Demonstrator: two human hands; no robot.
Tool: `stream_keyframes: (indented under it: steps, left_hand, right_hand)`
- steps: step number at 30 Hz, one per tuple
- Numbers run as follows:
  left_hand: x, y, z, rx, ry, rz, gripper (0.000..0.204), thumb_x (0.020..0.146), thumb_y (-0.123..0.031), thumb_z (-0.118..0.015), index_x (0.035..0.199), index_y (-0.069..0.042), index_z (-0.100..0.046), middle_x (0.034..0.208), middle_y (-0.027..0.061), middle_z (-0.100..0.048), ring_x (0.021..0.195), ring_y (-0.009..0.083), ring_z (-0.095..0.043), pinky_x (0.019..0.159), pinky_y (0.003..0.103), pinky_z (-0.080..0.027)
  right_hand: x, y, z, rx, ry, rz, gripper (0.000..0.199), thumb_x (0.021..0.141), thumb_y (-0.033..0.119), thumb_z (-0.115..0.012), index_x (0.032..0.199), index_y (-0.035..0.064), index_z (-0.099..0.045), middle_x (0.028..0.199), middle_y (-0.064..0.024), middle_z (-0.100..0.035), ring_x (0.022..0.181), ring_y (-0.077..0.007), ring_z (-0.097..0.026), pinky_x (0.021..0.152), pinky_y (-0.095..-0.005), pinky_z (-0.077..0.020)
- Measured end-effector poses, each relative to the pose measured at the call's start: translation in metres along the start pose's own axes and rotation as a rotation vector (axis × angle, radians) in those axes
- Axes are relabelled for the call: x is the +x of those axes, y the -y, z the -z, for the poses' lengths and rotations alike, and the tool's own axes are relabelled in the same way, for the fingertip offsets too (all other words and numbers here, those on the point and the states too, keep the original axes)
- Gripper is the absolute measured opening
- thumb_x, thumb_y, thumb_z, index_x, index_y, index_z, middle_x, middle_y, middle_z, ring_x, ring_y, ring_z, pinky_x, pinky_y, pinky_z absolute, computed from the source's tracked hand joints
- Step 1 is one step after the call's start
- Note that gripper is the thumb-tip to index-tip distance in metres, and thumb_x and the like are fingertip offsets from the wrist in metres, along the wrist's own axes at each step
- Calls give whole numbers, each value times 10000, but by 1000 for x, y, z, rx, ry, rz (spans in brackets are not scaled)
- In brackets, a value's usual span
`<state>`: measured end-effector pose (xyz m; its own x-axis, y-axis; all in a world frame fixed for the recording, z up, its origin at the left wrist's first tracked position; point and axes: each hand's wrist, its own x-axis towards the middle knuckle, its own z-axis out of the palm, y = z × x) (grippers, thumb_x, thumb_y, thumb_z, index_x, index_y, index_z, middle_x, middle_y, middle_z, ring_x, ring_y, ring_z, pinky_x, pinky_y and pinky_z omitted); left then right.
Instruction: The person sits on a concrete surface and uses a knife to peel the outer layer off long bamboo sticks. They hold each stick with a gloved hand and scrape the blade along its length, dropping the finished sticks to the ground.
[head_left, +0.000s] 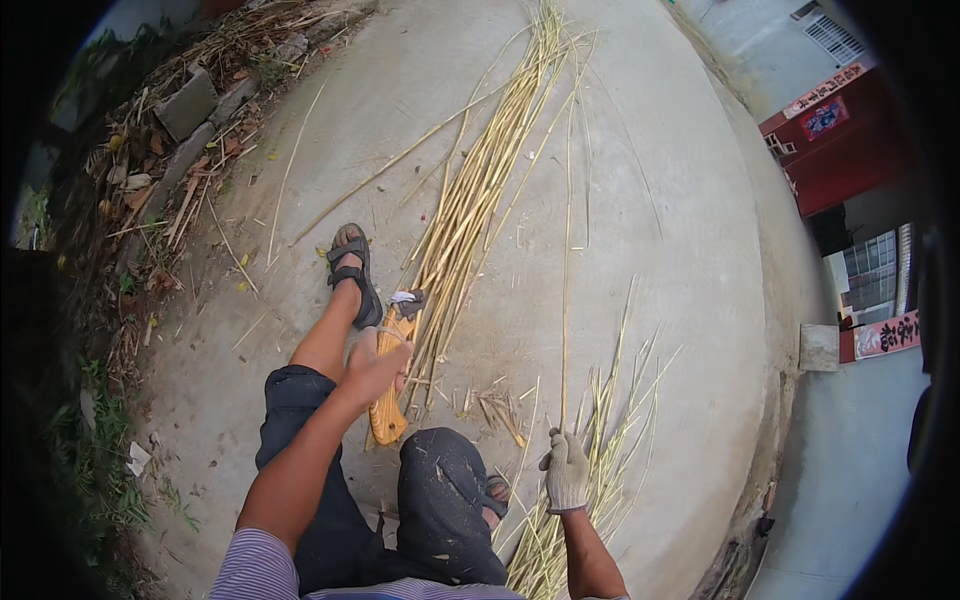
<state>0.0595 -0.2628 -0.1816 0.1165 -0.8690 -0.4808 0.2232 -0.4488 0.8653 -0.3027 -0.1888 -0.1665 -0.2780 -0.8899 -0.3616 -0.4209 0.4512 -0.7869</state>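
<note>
My bare left hand (378, 362) is wrapped round a tool with a thick orange-yellow wooden handle (386, 418). A short dark end with a whitish patch sticks out beyond the hand; its exact kind I cannot make out. My right hand (566, 472), in a pale knitted glove, is closed on the lower end of a long thin stalk (567, 300), which points straight away from me. Beside the left hand lies a long bundle of yellow-brown stalks (480, 200). A greener pile of thin stalks (600, 440) lies under and beside the right hand.
Short cut pieces (500, 412) are scattered on the concrete ground (690, 250) between my hands. My left foot in a dark sandal (352, 275) stands beside the bundle. At left are concrete blocks (187, 103) and dry debris; at right, a wall and a red door (840, 150).
</note>
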Motion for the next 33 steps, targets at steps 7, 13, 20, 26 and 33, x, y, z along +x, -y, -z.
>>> stream_keyframes:
  steps: [7,13,20,26,33]
  left_hand:
    - [16,56,9,40,-58,-24,241,904,-190,-676,887,-25,-501,657,35,-561,468,136,-547,433,302,-452]
    - [20,67,25,-38,-22,46,169,912,-153,-655,848,-42,-545,628,14,-557,449,127,-534,418,301,-447]
    - [-6,47,22,-44,-58,27,155,898,-138,-665,922,-35,-552,649,10,-541,473,140,-540,437,309,-466]
    - [-30,36,27,-142,-149,-3,169,883,-133,-651,785,-60,-534,629,29,-562,466,154,-550,416,339,-445]
    - [-27,46,27,-88,-49,34,173,909,-151,-670,968,-36,-554,684,10,-557,504,129,-553,449,288,-474]
  right_hand:
    - [-171,30,107,773,538,-229,295,965,216,-626,1128,-29,-639,704,-84,-643,589,-180,-620,608,-294,-509]
    - [-132,-12,89,1027,727,-180,659,910,259,-711,1420,-47,-426,1073,-156,-696,820,-209,-698,677,-329,-546]
    - [-25,51,38,639,430,-161,396,1015,375,-566,1230,45,-614,718,-25,-641,465,-86,-472,425,-231,-398]
    - [-140,84,75,-58,140,-81,332,999,321,-502,1068,45,-675,634,-53,-627,452,-136,-537,458,-294,-447]
    - [-256,-63,112,-785,-379,394,246,999,261,-547,1055,55,-671,639,-129,-629,556,-274,-649,534,-392,-503]
